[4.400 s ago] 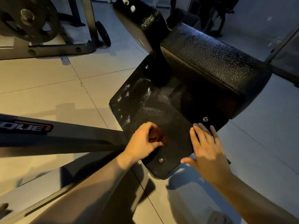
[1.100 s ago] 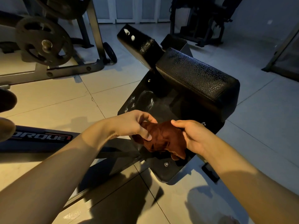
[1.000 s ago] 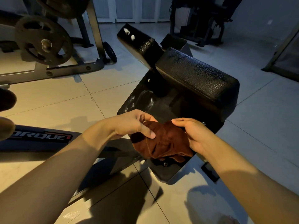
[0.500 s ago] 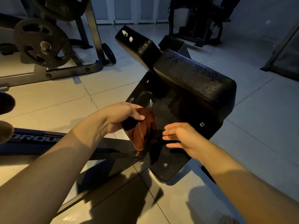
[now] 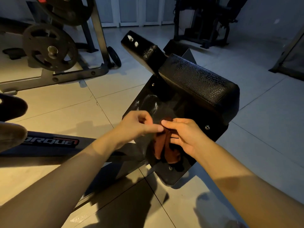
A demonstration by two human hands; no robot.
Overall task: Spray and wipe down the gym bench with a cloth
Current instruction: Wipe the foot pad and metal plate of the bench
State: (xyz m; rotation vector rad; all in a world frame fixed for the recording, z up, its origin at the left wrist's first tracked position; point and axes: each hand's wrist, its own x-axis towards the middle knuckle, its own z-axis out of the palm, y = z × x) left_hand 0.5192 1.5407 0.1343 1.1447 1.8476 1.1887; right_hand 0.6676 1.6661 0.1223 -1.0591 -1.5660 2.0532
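Note:
The black gym bench stands before me, with a textured pad (image 5: 199,83) above a flat glossy panel (image 5: 148,104) showing wet streaks. A second black pad (image 5: 143,48) angles away behind it. A dark red cloth (image 5: 166,147) hangs bunched in front of the panel. My right hand (image 5: 184,137) grips the cloth near its top, fingers curled round it. My left hand (image 5: 139,125), blurred, meets it from the left and pinches the cloth's upper edge between thumb and forefinger. No spray bottle is in view.
A rack with black weight plates (image 5: 49,50) stands at the left. A dark frame bar (image 5: 49,142) with lettering runs along the tiled floor toward the bench. Another dark machine (image 5: 202,22) stands at the back. A metal frame (image 5: 289,51) leans at the right edge.
Half a second ago my left hand alone held the cloth up at the panel. Now my right hand has closed on it and the cloth hangs lower between both hands.

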